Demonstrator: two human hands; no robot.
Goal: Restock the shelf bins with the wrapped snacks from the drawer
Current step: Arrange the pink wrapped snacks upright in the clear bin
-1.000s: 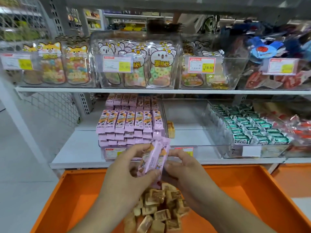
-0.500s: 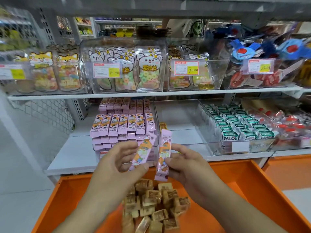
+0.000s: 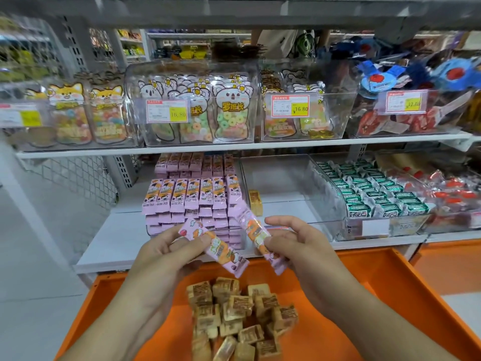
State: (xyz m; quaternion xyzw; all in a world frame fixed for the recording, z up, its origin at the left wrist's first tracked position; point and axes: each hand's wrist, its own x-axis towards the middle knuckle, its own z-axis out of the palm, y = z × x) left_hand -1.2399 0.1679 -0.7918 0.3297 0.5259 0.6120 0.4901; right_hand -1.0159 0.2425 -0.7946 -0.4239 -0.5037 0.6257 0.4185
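Two hands in frame, one pink foil-wrapped snack bar in each, so two bars held. Left hand (image 3: 166,252) pinched its long pink wrapped bar (image 3: 214,250) between thumb and fingertips (image 3: 205,239), fingers curled round the upper end; the bar tilted down and away to the right of those fingers. Right hand (image 3: 294,243) pinched the second pink wrapped bar (image 3: 256,234) near its middle, thumb under, index finger curled on top, other fingers loosely bent above; the bar ran diagonally, top end up-left of the fingers, bottom end below them. The two bars were apart, not touching.

Wrappers: glossy pink film, orange and cream cartoon print, dark brown patch at the lower end, crimped ends.

Both bars were held over the back edge of the orange plastic drawer (image 3: 390,295), just in front of the white lower shelf (image 3: 114,238). Below the fingers: a loose pile of small tan square-wrapped candies (image 3: 234,316) on the drawer floor, well over a dozen, exact count unclear.

Just beyond the fingers: clear plastic bin of matching pink bars (image 3: 192,194), seven across the front row, stacked several deep. To the right of it, one clear bin (image 3: 283,183) holding a single tan candy, then a bin of green-wrapped snacks (image 3: 369,191).
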